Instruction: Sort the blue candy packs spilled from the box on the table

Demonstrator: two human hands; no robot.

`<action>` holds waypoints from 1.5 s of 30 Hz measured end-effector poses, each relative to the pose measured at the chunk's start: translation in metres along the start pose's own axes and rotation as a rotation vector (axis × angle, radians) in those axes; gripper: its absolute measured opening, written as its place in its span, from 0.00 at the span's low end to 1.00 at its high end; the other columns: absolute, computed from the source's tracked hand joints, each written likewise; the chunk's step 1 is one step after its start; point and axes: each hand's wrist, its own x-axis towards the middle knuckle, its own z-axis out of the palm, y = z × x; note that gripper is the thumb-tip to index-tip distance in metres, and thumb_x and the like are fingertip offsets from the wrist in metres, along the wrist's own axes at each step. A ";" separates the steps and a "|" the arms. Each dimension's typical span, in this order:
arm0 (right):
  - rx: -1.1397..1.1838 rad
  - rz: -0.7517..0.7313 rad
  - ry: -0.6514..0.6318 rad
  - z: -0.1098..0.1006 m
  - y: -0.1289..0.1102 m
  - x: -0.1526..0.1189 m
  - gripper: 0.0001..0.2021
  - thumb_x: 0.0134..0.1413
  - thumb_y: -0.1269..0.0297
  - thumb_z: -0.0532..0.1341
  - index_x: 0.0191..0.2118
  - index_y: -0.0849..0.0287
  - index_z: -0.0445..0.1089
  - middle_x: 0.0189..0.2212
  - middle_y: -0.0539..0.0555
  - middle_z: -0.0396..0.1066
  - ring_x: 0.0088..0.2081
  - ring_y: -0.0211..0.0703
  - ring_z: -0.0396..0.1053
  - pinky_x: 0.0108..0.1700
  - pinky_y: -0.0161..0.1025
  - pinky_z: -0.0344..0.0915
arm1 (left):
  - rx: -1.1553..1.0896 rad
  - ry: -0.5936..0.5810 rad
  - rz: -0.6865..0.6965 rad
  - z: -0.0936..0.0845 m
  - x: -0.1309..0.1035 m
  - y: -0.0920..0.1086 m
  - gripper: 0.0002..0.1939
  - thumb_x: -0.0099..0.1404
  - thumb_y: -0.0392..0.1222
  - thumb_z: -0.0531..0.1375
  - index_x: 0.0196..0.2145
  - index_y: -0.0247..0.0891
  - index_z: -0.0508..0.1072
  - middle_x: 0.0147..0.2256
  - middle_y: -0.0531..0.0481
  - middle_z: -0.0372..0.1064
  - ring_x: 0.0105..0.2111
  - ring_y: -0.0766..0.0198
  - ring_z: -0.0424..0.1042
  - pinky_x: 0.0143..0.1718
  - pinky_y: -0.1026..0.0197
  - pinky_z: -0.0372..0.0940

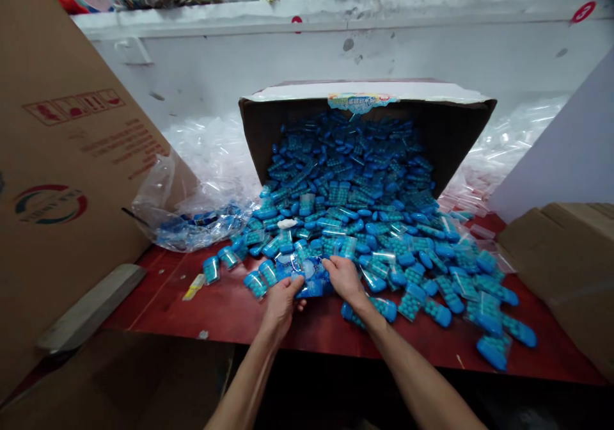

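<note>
Left hand (283, 302) and right hand (344, 278) are both closed on a blue printed wrapper (307, 269), the left pinching its near left side with the thumb on top, the right gripping its right side. That wrapper is held just above the front of a red desk (177, 315), at the near edge of a heap of small clear bottles (336, 193) with blue caps and teal balls inside. Behind, an open box (455, 142) lies on its side, its mouth facing the person, and the bottles spill from it onto the desk. Left of the heap sits a clear plastic bag (153, 193) with blue wrappers (211, 219) in or under it; I cannot tell which. Near it lies a yellow slip (194, 287). Tall carton (62, 161) stands at the far left.
</note>
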 end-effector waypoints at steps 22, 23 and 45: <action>0.440 0.031 -0.123 -0.018 0.009 -0.018 0.13 0.47 0.57 0.54 0.22 0.62 0.63 0.16 0.46 0.59 0.20 0.32 0.56 0.22 0.29 0.53 | -0.086 -0.172 0.039 0.046 -0.008 0.007 0.15 0.44 0.44 0.64 0.28 0.31 0.71 0.22 0.52 0.68 0.18 0.71 0.63 0.17 0.69 0.57; 0.453 0.033 -0.120 -0.021 0.009 -0.020 0.13 0.47 0.57 0.54 0.21 0.61 0.62 0.16 0.45 0.58 0.20 0.32 0.55 0.22 0.29 0.53 | -0.084 -0.178 0.057 0.048 -0.009 0.007 0.14 0.44 0.44 0.64 0.27 0.32 0.71 0.21 0.52 0.68 0.17 0.71 0.63 0.17 0.69 0.57; 0.296 -0.057 0.091 -0.026 0.018 -0.053 0.12 0.54 0.60 0.47 0.22 0.58 0.52 0.18 0.44 0.52 0.23 0.34 0.51 0.26 0.32 0.49 | 0.056 -0.178 0.100 0.067 -0.013 -0.018 0.16 0.47 0.51 0.61 0.24 0.34 0.66 0.17 0.56 0.63 0.15 0.70 0.61 0.17 0.67 0.56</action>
